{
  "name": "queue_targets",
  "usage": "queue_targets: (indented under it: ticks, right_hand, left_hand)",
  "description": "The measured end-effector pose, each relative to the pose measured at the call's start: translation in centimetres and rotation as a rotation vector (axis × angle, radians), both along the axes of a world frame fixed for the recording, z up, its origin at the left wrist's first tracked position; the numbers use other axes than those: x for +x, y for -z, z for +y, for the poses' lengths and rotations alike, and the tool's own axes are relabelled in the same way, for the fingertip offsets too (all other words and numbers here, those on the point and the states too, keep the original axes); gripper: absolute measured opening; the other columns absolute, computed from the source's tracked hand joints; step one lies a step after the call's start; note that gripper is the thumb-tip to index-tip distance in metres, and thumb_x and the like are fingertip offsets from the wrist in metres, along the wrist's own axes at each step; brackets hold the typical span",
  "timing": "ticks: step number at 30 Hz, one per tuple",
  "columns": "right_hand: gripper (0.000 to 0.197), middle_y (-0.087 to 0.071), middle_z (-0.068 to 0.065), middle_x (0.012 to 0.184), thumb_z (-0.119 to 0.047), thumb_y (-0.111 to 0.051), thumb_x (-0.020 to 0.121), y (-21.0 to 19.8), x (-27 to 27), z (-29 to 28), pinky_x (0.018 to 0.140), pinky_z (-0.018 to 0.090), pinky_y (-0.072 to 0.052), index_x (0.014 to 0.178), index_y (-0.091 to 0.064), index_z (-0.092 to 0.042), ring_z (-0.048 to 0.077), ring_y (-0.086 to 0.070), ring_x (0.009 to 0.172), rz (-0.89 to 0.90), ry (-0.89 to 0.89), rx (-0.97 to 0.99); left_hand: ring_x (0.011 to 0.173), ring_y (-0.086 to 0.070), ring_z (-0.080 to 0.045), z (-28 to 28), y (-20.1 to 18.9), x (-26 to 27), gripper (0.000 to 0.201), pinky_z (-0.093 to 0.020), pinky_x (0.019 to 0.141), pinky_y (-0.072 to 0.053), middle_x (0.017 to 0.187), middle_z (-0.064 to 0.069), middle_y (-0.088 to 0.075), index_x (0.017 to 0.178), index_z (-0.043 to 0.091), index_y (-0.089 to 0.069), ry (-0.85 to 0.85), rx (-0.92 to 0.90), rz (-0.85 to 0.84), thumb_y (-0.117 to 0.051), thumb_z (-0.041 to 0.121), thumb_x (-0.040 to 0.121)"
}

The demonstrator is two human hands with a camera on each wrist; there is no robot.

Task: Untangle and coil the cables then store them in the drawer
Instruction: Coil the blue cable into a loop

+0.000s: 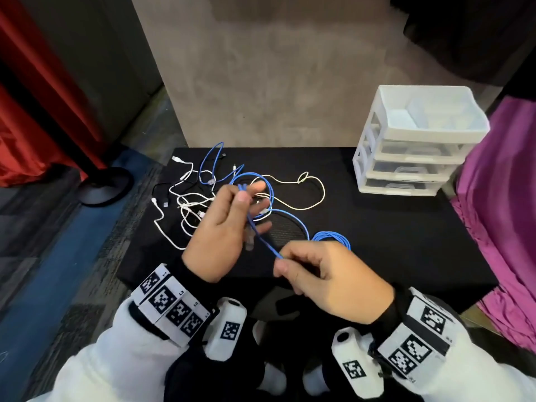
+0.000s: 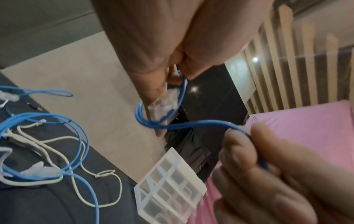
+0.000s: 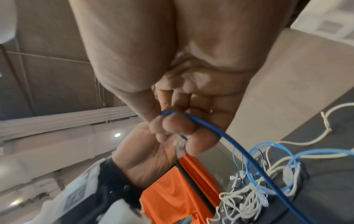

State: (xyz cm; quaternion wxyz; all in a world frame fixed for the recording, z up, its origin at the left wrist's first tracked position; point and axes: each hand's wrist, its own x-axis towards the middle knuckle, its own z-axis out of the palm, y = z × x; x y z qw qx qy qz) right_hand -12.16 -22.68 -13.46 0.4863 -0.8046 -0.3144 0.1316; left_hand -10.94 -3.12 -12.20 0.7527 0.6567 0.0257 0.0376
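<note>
A blue network cable (image 1: 262,240) stretches between both hands above the black table (image 1: 377,242). My left hand (image 1: 243,195) pinches small loops of it between thumb and index finger, with the other fingers spread. The cable's clear plug (image 2: 162,104) hangs below those fingers. My right hand (image 1: 282,261) pinches the same cable (image 3: 210,128) lower down, nearer to me. A bunched part of the blue cable (image 1: 330,237) lies on the table just behind the right hand. White, black and blue cables (image 1: 191,204) lie tangled at the table's left.
A white three-drawer unit (image 1: 406,158) stands at the table's back right, its drawers closed and an open tray on top. A cream cable (image 1: 304,195) loops across the table's middle. Pink cloth (image 1: 499,198) hangs at the right, a red curtain (image 1: 34,117) and a stand base (image 1: 104,184) at the left.
</note>
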Motion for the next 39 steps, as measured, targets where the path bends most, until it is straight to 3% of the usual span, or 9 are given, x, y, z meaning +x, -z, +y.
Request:
queue_targets:
  ticks: [5,7,12,15,19,24,30,35,39]
  right_hand:
    - [0.035,-0.064,-0.001,0.062,-0.048,-0.071,0.094,-1.2,1.3,-0.5,0.062,0.036,-0.048,0.073,-0.066,-0.021,0.018,-0.056,0.059,-0.100,0.139,0.071]
    - [0.037,-0.062,-0.002,0.058,-0.048,-0.077,0.088,-1.5,2.0,-0.8,0.062,0.038,-0.046,0.068,-0.066,-0.018,0.023,-0.054,0.059,-0.094,0.177,0.116]
    - [0.047,-0.050,0.014,0.058,-0.048,-0.084,0.077,-1.2,3.6,-1.4,0.056,0.042,-0.038,0.059,-0.053,-0.017,0.019,-0.039,0.056,-0.037,0.210,0.211]
    - [0.053,-0.034,0.006,0.056,-0.043,-0.072,0.090,-0.3,3.9,-1.4,0.054,0.025,-0.029,0.065,-0.050,-0.002,0.010,-0.029,0.054,-0.012,0.234,0.247]
    - [0.046,-0.039,-0.010,0.052,-0.037,-0.049,0.109,3.0,4.0,-1.4,0.056,0.026,-0.031,0.071,-0.059,-0.013,0.005,-0.035,0.050,0.076,0.287,0.172]
    - [0.045,-0.044,-0.003,0.054,-0.041,-0.047,0.108,6.3,1.7,-0.5,0.054,0.032,-0.034,0.075,-0.062,-0.014,0.011,-0.039,0.050,0.216,0.219,0.117]
    - [0.038,-0.055,-0.005,0.062,-0.037,-0.052,0.108,4.9,-0.7,0.3,0.064,0.028,-0.043,0.076,-0.063,-0.019,0.004,-0.049,0.061,0.075,0.022,-0.012]
    - [0.023,-0.058,0.001,0.067,-0.020,-0.059,0.102,0.7,-0.2,-0.4,0.063,0.024,-0.041,0.080,-0.062,-0.016,-0.002,-0.049,0.063,-0.005,-0.017,0.050]
    - [0.015,-0.061,0.005,0.070,-0.025,-0.065,0.098,-1.3,1.7,-0.9,0.065,0.038,-0.046,0.084,-0.068,-0.019,0.023,-0.052,0.064,-0.062,0.117,0.131]
  left_hand:
    - [0.047,-0.058,-0.010,-1.2,-0.5,-2.0,0.023,-0.021,0.046,-0.040,0.102,0.004,-0.074,0.095,0.002,-0.041,0.297,0.301,0.079,-0.035,0.018,0.110]
    - [0.050,-0.055,-0.022,-1.4,-0.3,-2.6,0.029,-0.028,0.052,-0.044,0.075,-0.008,-0.064,0.095,0.007,-0.047,0.387,0.381,0.084,-0.035,0.028,0.111]
    - [0.051,-0.033,-0.012,-1.6,-0.5,-3.3,0.033,-0.022,0.049,-0.030,0.075,-0.006,-0.048,0.097,0.007,-0.052,0.503,0.121,0.252,-0.037,0.033,0.110]
    - [0.046,-0.022,-0.006,-1.2,-1.4,-3.1,0.022,-0.018,0.043,-0.021,0.068,0.002,-0.037,0.089,0.015,-0.049,0.480,-0.137,0.323,-0.047,0.033,0.101]
    - [0.044,-0.016,-0.003,1.0,-3.5,-1.3,0.024,-0.017,0.041,-0.021,0.067,0.009,-0.035,0.086,0.021,-0.047,0.389,-0.540,0.302,-0.037,0.033,0.105]
    - [0.052,-0.045,0.000,2.6,-4.9,0.0,0.032,-0.013,0.053,-0.041,0.117,-0.001,-0.070,0.086,0.019,-0.047,0.266,-0.733,0.150,-0.030,0.032,0.110]
    - [0.110,-0.071,-0.035,1.1,-1.9,0.8,0.031,-0.041,0.087,-0.062,0.140,-0.013,-0.061,0.095,0.010,-0.050,-0.016,-0.377,0.003,-0.030,0.028,0.111]
    - [0.100,-0.075,-0.029,0.5,0.8,0.2,0.021,-0.045,0.095,-0.057,0.147,0.004,-0.055,0.103,0.012,-0.044,-0.028,0.188,-0.085,-0.030,0.025,0.111]
    - [0.059,-0.065,-0.025,0.3,1.0,-0.9,0.026,-0.043,0.065,-0.057,0.108,0.005,-0.075,0.110,0.012,-0.052,0.116,0.475,-0.028,-0.034,0.032,0.110]
